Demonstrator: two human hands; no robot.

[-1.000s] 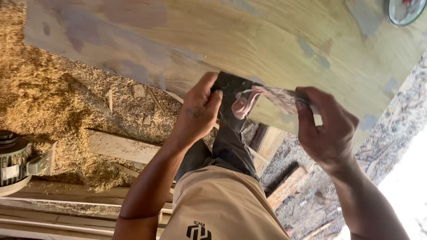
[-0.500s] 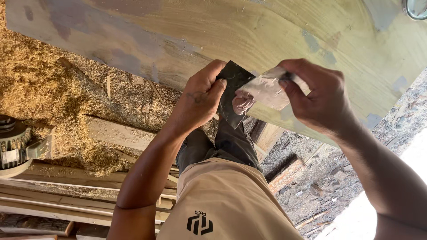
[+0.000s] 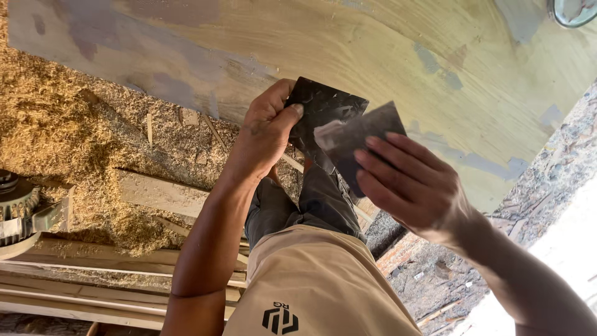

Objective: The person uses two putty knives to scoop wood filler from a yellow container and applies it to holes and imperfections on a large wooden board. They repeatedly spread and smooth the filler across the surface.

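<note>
A large plywood sheet, pale and patched with grey filler, is seen stretching above and behind both hands. A wide spread of sawdust is found well to the left of the left hand's fingers, with stacked wooden planks lying below it and a metal machine part at the far left edge. Tan shorts and a dark knee are seen beneath the hands. The left hand is closed on the left edge of a dark square scraper card, the thumb pressed on its face. The right hand is wrapped around a second, greyish scraper card, its fingers laid across the face. The two cards are held overlapping and touching, between the two hands, in front of the plywood.
</note>
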